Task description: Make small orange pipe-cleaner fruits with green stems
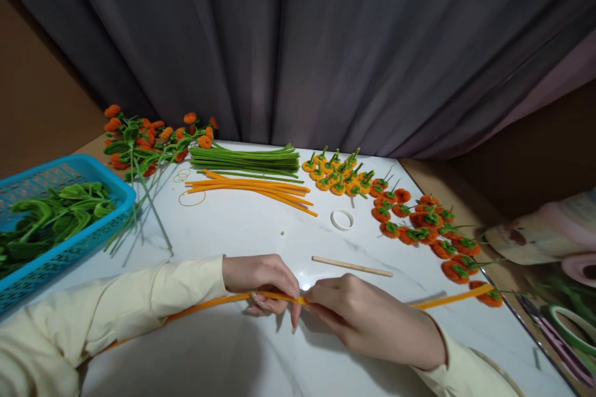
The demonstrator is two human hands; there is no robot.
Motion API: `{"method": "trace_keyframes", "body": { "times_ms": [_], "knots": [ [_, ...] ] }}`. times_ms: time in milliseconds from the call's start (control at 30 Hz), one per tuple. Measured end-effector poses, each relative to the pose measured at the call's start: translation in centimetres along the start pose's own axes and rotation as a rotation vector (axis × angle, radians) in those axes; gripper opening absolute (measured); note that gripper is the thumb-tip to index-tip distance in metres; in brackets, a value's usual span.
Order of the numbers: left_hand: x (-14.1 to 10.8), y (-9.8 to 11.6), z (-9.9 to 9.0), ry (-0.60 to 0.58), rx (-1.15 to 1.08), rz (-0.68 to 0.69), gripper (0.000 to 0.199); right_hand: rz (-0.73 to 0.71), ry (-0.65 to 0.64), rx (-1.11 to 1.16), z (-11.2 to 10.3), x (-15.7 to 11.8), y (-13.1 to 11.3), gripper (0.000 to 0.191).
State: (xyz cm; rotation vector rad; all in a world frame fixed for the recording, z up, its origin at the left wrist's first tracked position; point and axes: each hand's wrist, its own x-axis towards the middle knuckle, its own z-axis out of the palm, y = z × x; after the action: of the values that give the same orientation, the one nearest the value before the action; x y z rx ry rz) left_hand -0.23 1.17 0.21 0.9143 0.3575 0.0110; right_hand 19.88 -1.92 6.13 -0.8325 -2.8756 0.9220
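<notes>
Between my two hands runs a long orange pipe cleaner (212,303), its ends reaching out past both wrists. My left hand (267,282) pinches it near the middle, thumb and fingers closed. Right beside it, my right hand (367,316) grips the same strand with bent fingers, which partly hide the spot being held. A thin wooden stick (352,266) lies just beyond my hands. Farther back are a bundle of orange pipe cleaners (251,188) and a bundle of green pipe cleaners (246,160).
A blue basket (125,192) of green leaves stands at left. Orange flowers on stems (149,136) lie behind it. Yellow flower heads (338,173) and orange flower heads (426,218) line the back right. A white ring (342,219) lies mid-table; scissors (556,341) and green tape (575,325) lie right.
</notes>
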Motion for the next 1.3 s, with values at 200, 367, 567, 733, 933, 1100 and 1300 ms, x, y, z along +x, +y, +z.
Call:
{"method": "trace_keyframes", "body": {
  "times_ms": [200,367,567,733,933,1100,1300],
  "knots": [
    [0.1,-0.3,-0.2,0.010,0.037,0.003,0.022,0.022,-0.018,0.015,0.1,0.1,-0.1,0.021],
    [0.1,-0.4,-0.3,-0.009,0.048,0.010,0.022,-0.014,-0.051,-0.002,0.0,0.0,-0.1,0.021],
    [0.0,-0.4,-0.2,-0.027,0.063,0.014,0.021,-0.022,-0.093,-0.037,0.1,-0.2,-0.1,0.019],
    [-0.1,-0.3,0.0,-0.043,0.069,0.008,0.020,-0.070,-0.108,-0.060,0.3,-0.3,-0.2,0.021],
    [-0.2,-0.1,0.0,-0.040,0.050,-0.003,0.020,-0.034,-0.084,-0.018,0.1,-0.3,-0.3,0.021],
    [0.0,-0.2,-0.2,-0.027,0.032,-0.008,0.022,0.088,-0.035,0.057,-0.3,-0.2,-0.2,0.022],
    [0.4,-0.2,-0.2,-0.044,0.014,0.034,0.019,0.162,-0.019,-0.067,-0.8,-1.4,0.4,0.021]
  ]
}}
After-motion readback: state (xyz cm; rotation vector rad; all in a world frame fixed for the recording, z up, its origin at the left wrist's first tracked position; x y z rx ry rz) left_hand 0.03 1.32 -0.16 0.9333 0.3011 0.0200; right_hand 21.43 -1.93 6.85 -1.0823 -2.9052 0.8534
